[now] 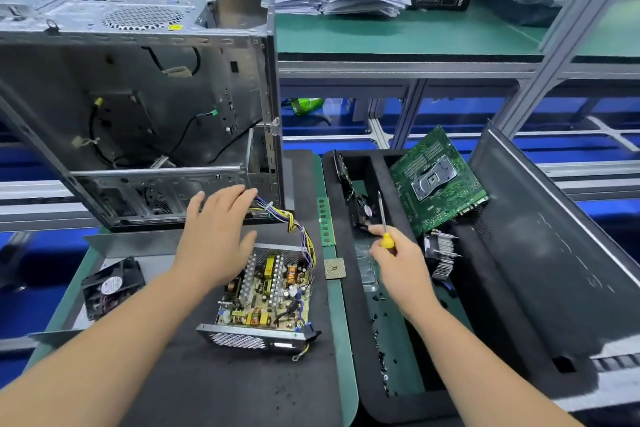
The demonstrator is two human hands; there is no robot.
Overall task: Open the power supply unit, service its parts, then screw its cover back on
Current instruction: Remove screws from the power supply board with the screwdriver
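The power supply unit (266,302) lies open on a black mat (221,381) at the tabletop's centre, its cover off and its circuit board, heatsinks and coils bare; its perforated end plate faces 6 o'clock and its bundle of coloured wires (298,229) runs out toward 12 o'clock. The left hand (216,239) hovers over the unit's 10 o'clock corner, its grip open with fingers spread and relaxed, holding nothing. The right hand (398,253), at 3 o'clock from the unit, has its grip closed round a yellow-handled screwdriver (383,218), shaft pointing to 12 o'clock. A loose black fan (110,288) sits at 9 o'clock, an empty computer case (145,97) stands at 11 o'clock, and a green motherboard (436,184) leans in a black foam tray (408,406) at 2 o'clock.
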